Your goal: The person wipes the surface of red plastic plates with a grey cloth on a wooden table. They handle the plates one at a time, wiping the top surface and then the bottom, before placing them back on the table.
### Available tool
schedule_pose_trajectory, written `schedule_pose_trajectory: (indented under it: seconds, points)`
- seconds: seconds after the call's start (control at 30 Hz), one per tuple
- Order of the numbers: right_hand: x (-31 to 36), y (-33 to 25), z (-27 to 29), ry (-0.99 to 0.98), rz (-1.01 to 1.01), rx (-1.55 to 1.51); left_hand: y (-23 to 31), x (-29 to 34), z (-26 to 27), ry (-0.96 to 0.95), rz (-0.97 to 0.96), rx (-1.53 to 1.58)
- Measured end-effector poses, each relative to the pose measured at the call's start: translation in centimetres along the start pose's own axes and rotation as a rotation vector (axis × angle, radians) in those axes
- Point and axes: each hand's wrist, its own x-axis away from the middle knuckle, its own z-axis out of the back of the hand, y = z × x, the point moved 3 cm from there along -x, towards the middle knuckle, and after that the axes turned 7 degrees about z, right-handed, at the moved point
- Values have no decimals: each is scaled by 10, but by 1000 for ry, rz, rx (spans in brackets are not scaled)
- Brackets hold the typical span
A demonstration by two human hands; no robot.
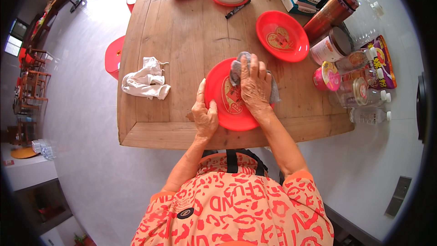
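From here I see the nearer red plate (231, 95) on the desk (170, 114), rim between parted thumb and fingers of the left hand (206, 117); the right hand (256, 87), fingers close together, covers gray cloth (235, 74) at its right.

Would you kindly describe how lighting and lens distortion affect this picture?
In the head view, the wooden table's near edge bows toward the wearer and the corners go black; in the head view, glare whitens the pale floor at upper left, while the nearer red plate looks reasonably sharp.
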Motion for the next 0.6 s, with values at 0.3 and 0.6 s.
schedule_pose_trajectory:
  seconds: [0.3,0.6]
  points:
    - [5,-3,5,-60,-25,15,-1,0,-1,-29,-36,9]
    - [4,-48,14,-21,266,-299,-3,0,1,-18,-44,-41]
